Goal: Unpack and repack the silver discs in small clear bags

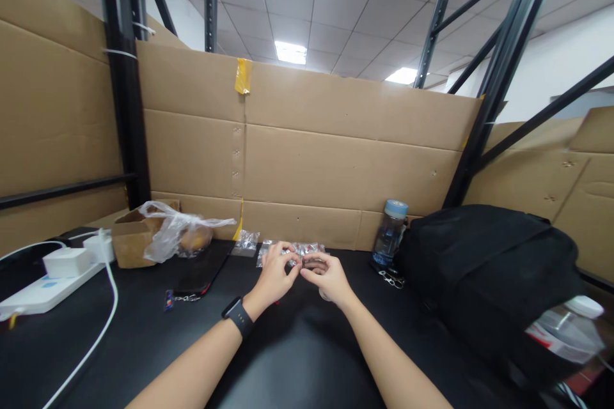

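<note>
My left hand (277,270), with a black watch (238,317) on its wrist, has thumb and fingers pinched together above the middle of the black table (307,358). Facing it, my right hand (328,276) pinches too, and the fingertips of both meet. Whatever they hold between them is too small to make out. Just behind the hands lie several small clear plastic bags (311,247) with shiny contents. A bit of something red (277,302) shows under my left wrist.
At left are a white power strip (48,287) with a cable, a small cardboard box (132,243), a knotted plastic bag (167,236) and a dark tablet-like slab (201,271). A water bottle (389,233) and black backpack (484,275) stand at right. Cardboard walls (355,166) enclose the back.
</note>
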{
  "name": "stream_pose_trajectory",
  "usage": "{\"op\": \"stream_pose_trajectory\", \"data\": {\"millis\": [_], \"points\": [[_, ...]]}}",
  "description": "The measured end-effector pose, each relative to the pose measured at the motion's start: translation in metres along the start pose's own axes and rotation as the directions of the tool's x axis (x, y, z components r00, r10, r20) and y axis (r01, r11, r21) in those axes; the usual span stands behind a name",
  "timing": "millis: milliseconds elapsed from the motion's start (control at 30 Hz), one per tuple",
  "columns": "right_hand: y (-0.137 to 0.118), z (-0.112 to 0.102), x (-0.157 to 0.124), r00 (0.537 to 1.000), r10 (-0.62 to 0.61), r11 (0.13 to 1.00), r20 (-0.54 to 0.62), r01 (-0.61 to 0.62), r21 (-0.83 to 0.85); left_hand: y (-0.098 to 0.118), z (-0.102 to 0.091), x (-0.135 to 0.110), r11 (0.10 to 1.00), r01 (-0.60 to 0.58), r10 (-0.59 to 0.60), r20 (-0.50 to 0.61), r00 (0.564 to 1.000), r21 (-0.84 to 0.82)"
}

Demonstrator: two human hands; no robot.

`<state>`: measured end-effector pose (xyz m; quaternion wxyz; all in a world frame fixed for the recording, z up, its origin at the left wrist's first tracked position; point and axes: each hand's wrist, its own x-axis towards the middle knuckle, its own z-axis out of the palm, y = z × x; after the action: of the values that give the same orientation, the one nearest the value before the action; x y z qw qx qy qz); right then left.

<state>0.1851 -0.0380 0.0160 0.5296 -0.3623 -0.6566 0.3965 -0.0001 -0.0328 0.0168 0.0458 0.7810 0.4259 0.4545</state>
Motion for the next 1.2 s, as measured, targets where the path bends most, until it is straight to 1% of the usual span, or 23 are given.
{"op": "stream_pose_trajectory", "data": {"millis": [100, 200, 300, 467, 667, 833, 933, 1033, 1200], "points": [[-0.003, 0.002, -0.001, 1.000, 0.004, 1.000, -0.023, -0.004, 0.018, 0.003, -0.003, -0.001, 0.999, -0.031, 0.031, 0.000, 1.000, 0.043], [-0.005, 0.002, -0.001, 1.000, -0.013, 1.000, 0.000, 0.013, 0.023, 0.006, -0.007, 0.000, 0.996, -0.056, 0.057, -0.009, 0.998, 0.075], [-0.004, 0.002, -0.001, 1.000, -0.010, 0.999, 0.005, 0.010, 0.034, 0.006, -0.008, 0.001, 0.997, -0.047, 0.048, -0.025, 0.999, 0.056], [-0.005, 0.002, 0.000, 0.999, 0.027, 0.997, -0.036, -0.024, 0.071, 0.003, -0.006, 0.001, 0.999, -0.036, 0.037, -0.023, 0.999, 0.019], [-0.013, 0.003, -0.003, 0.997, 0.075, 0.994, -0.002, -0.075, 0.084, 0.006, -0.011, 0.002, 0.995, -0.094, 0.094, -0.010, 0.995, 0.011], [-0.018, 0.005, -0.006, 0.996, 0.078, 0.989, -0.041, -0.072, 0.132, 0.007, -0.012, 0.001, 0.996, -0.086, 0.087, -0.010, 0.996, 0.029], [-0.019, 0.005, -0.006, 0.996, 0.086, 0.985, -0.031, -0.080, 0.155, 0.007, -0.011, 0.001, 0.996, -0.079, 0.079, -0.002, 0.997, 0.038], [-0.019, 0.005, -0.006, 0.996, 0.085, 0.985, -0.020, -0.081, 0.155, 0.006, -0.012, 0.001, 0.996, -0.087, 0.087, 0.007, 0.996, 0.033], [-0.018, 0.003, -0.005, 0.995, 0.090, 0.988, -0.038, -0.084, 0.127, 0.003, -0.010, 0.002, 0.996, -0.093, 0.092, 0.020, 0.996, 0.013]]}}
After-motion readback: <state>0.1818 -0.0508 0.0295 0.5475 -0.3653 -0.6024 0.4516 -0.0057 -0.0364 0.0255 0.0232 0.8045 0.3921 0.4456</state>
